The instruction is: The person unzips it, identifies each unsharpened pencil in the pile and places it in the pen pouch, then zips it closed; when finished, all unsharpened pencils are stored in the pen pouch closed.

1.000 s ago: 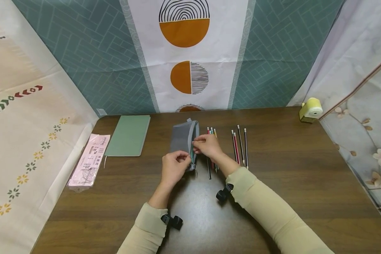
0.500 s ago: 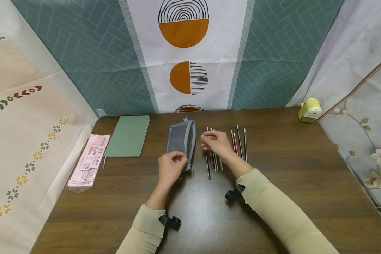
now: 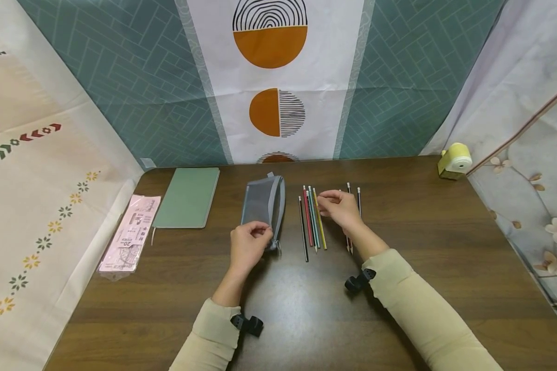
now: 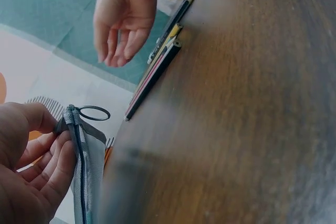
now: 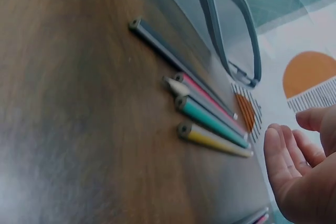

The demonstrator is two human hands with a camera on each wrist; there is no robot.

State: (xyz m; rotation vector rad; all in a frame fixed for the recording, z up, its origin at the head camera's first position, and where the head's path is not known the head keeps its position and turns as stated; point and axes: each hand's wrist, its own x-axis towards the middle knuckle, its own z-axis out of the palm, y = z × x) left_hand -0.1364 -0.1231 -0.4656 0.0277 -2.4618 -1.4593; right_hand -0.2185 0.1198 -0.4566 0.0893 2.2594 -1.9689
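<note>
A grey zippered pencil case [image 3: 260, 198] stands with its mouth open toward the right. My left hand [image 3: 247, 247] pinches its near end beside the zipper; a metal ring [image 4: 94, 113] hangs there in the left wrist view. To the right of the case lies a row of pencils [image 3: 312, 216] in black, red, green and yellow. My right hand [image 3: 345, 212], its fingers loosely bent and holding nothing, hovers just right of the yellow pencil [image 5: 215, 140]. It partly covers a second group of pencils [image 3: 359, 198].
A green notebook [image 3: 187, 198] lies at the back left, with a pink printed packet [image 3: 131, 234] beside it. At the table's back right corner stands a yellow pencil sharpener [image 3: 455, 161]. Patterned cloth hangs behind and at both sides of the wooden table [image 3: 297, 319].
My right hand has moved from the case's mouth to the right, over past the row of pencils. My left hand keeps its pinch, and the case has shifted slightly left.
</note>
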